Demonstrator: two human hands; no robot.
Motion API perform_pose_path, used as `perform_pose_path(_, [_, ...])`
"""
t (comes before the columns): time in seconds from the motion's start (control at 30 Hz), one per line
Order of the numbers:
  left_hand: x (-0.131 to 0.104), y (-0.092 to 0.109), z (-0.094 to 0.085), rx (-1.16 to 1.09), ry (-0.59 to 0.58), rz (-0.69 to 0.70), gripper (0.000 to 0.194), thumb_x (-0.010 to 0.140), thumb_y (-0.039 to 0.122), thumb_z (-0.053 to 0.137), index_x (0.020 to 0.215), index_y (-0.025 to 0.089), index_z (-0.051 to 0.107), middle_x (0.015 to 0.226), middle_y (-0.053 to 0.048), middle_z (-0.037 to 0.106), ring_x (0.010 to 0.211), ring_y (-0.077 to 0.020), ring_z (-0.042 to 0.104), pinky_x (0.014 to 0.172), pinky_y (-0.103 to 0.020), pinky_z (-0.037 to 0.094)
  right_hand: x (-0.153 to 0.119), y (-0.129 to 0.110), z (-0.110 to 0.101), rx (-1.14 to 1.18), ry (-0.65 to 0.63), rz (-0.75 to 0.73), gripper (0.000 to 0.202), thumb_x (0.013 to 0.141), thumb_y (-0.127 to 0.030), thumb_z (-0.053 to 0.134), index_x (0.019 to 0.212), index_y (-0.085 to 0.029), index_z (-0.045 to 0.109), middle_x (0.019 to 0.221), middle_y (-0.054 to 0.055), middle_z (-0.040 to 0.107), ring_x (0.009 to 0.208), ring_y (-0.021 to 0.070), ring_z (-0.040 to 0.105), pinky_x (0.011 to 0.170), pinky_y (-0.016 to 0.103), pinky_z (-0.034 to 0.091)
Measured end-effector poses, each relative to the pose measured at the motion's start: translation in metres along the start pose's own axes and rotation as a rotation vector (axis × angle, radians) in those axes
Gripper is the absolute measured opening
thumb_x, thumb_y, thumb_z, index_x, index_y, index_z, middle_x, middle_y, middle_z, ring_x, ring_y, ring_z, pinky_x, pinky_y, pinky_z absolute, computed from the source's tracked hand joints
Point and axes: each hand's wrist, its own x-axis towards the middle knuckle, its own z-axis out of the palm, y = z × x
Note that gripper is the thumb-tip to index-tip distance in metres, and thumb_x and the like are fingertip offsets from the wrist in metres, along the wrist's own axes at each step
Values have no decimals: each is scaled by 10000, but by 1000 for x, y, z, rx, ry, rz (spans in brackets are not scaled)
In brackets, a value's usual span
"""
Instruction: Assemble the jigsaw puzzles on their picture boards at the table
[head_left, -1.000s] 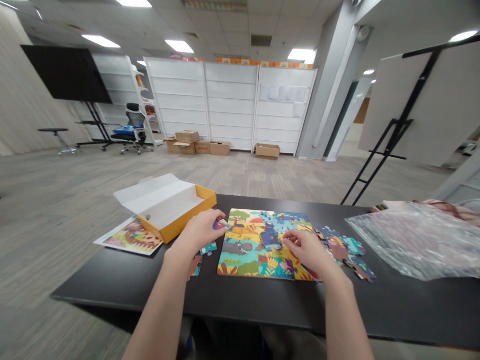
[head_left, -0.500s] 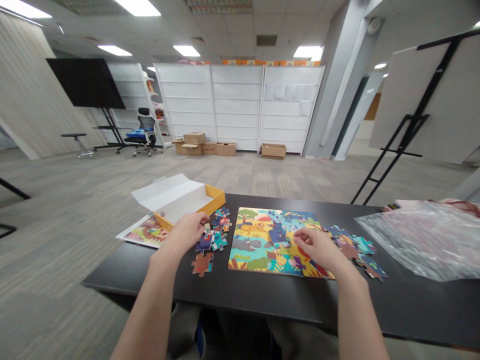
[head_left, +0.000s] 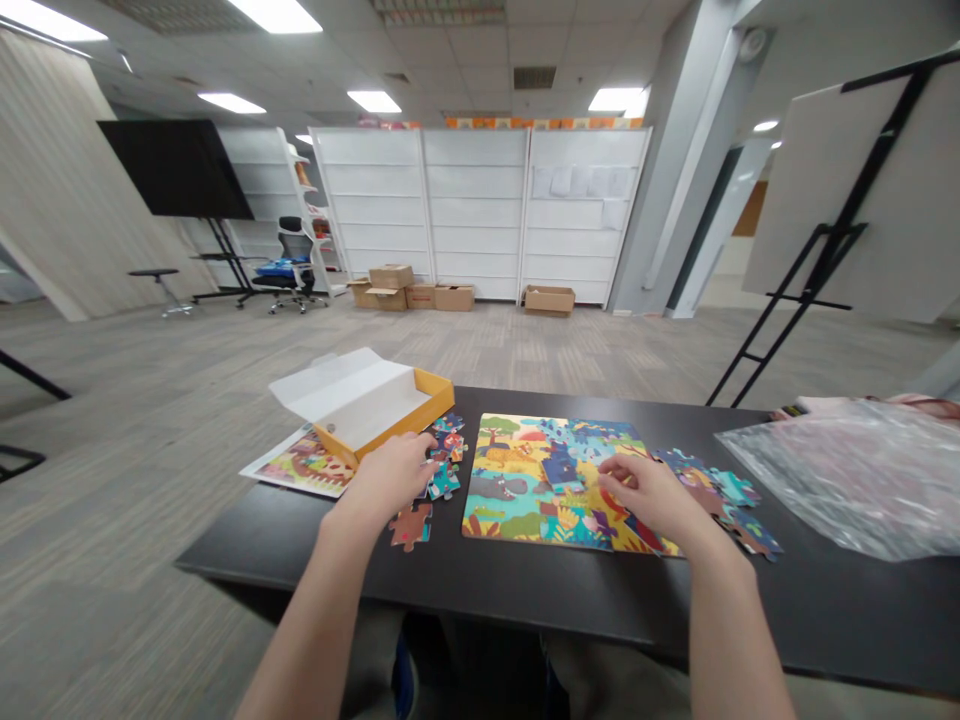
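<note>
My left hand (head_left: 394, 472) is over the loose jigsaw pieces (head_left: 448, 450) left of the puzzle, its fingers curled down and bunched. Anything under its fingertips is too small to make out. A brown puzzle piece (head_left: 411, 526) lies nearer the table's front edge. My right hand (head_left: 646, 492) hovers over the right half of the jigsaw puzzle (head_left: 510, 487), thumb and index finger slightly apart with nothing visible between them. The puzzle shows colourful animals and trees. A dark blue piece (head_left: 561, 470) lies tilted near its middle. The right hand hides part of the picture.
A yellow-edged box (head_left: 427, 400) with a white open lid stands at the back left, partly on a picture sheet (head_left: 300, 465). More loose pieces (head_left: 739, 490) lie right of the puzzle. Beyond them is a clear plastic bag (head_left: 847, 480) on the black table (head_left: 825, 610).
My left hand has shifted right across the loose pieces, covering a purple one. My right hand has barely moved over the puzzle. The whole view has shifted slightly.
</note>
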Motion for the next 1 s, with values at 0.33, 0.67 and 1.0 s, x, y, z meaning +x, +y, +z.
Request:
perform_pose_path(0.33, [8, 1, 11, -52, -52, 46, 308, 857, 350, 626, 1147, 263, 680, 1145, -79, 714, 1107, -272, 650, 948, -355, 482, 0, -5, 0, -14, -15, 14, 269, 846, -383, 508, 891, -189, 688, 818, 78, 744, 715, 219, 685, 669, 312, 503])
perform_pose_path(0.67, [7, -1, 11, -113, -74, 86, 458, 732, 365, 751, 1171, 261, 668, 1195, -81, 691, 1131, -286, 640, 968, -341, 479, 2, -1, 4, -17, 6, 10, 238, 838, -374, 532, 875, -200, 690, 797, 63, 745, 679, 202, 681, 648, 300, 506])
perform_pose_path(1.0, [8, -10, 16, -112, -86, 19, 450, 754, 225, 663, 1203, 231, 635, 1230, -108, 643, 1171, -289, 606, 1004, -363, 451, 3, 1, 4, 5, 11, 13, 219, 833, -352, 552, 856, -195, 703, 791, 67, 749, 671, 202, 682, 638, 298, 511])
